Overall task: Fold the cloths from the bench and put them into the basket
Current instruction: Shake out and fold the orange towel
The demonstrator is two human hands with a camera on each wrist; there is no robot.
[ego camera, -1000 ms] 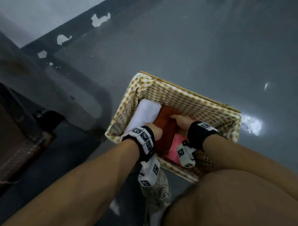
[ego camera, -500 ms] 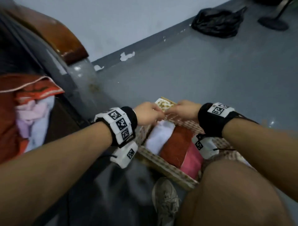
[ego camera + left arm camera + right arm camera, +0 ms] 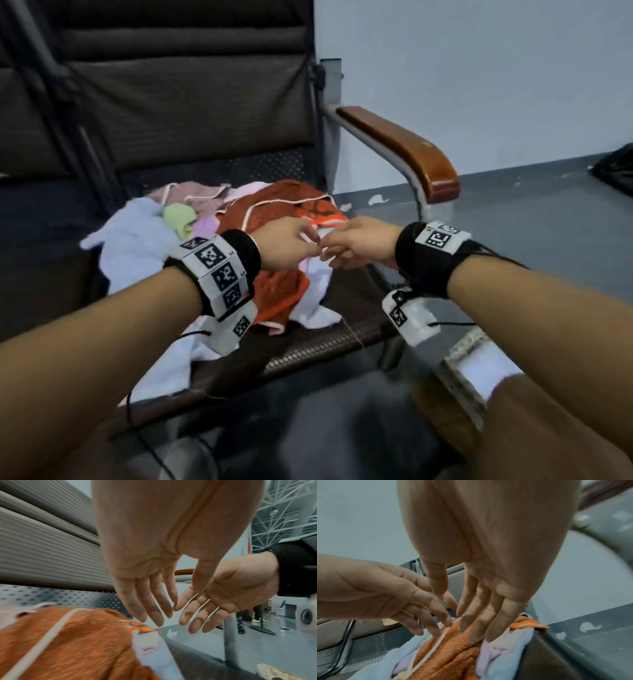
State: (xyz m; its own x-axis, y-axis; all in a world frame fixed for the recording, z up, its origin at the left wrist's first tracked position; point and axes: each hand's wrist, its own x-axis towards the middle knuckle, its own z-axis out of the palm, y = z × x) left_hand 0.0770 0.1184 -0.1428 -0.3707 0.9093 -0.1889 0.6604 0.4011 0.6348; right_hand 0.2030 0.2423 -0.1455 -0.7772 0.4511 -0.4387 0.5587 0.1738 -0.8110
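Observation:
A heap of loose cloths lies on the bench seat (image 3: 325, 339): an orange cloth (image 3: 274, 219) with a pale cord edge on top, light blue (image 3: 133, 236), green (image 3: 178, 217), pink and white ones around it. Both hands hover side by side just above the heap's right end. My left hand (image 3: 291, 245) has straight, spread fingers (image 3: 150, 609) and holds nothing. My right hand (image 3: 352, 248) is likewise open, its fingertips (image 3: 474, 628) just over the orange cloth (image 3: 447, 655). The checked basket (image 3: 469, 342) shows only a corner at lower right, with a white folded cloth (image 3: 486, 373) inside.
The bench has a dark slatted backrest (image 3: 171, 102) and a brown wooden armrest (image 3: 404, 150) on a metal frame to the right of my hands. Grey floor and a pale wall lie beyond. A shoe (image 3: 191, 459) and my knee (image 3: 548, 428) are near the bottom edge.
Both hands have come up out of the basket, where they left the folded orange cloth, and have swung left and up to the cloth heap on the bench.

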